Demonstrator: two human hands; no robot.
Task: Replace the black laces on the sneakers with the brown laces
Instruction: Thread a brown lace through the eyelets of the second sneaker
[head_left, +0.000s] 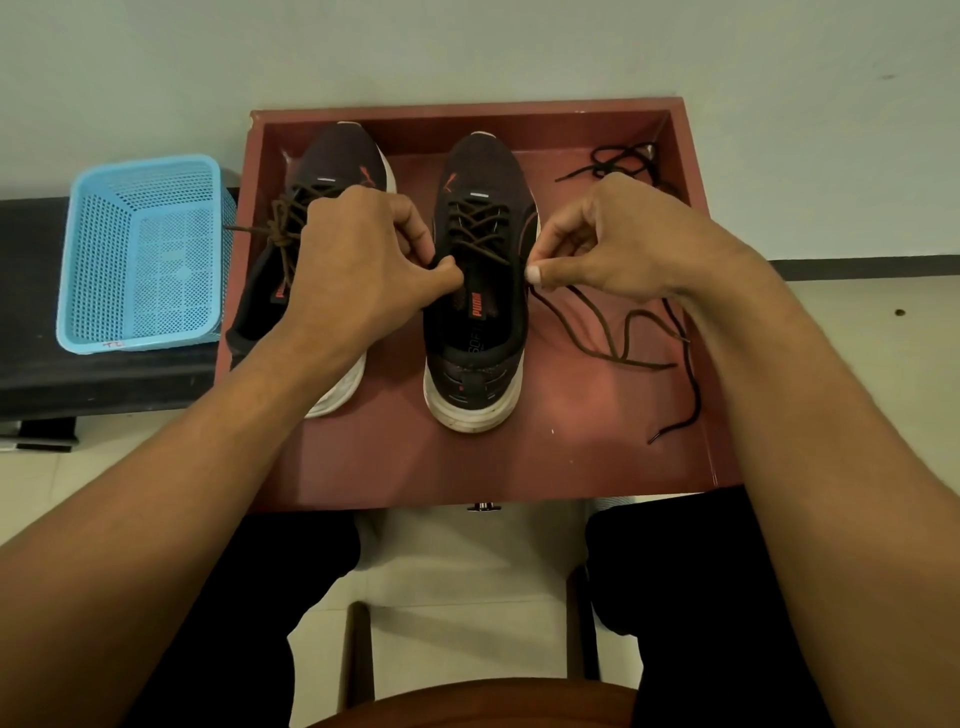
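Observation:
Two dark sneakers with white soles stand side by side in a red tray (395, 467). The left sneaker (332, 161) carries a tied brown lace. On the right sneaker (480, 332) a brown lace (480, 228) crosses the eyelets, and its loose ends (608, 332) trail over the tray floor to the right. My left hand (358, 265) pinches the sneaker's left collar edge near the top eyelet. At the sneaker's right edge my right hand (628, 244) pinches the brown lace. A black lace (621, 158) lies bunched in the tray's far right corner, with a strand running down the right side.
A light blue mesh basket (143, 254) stands on a dark bench (31, 312) left of the tray. A pale wall rises behind. My knees in dark trousers and a round wooden stool (467, 706) are at the bottom of the view, over a tiled floor.

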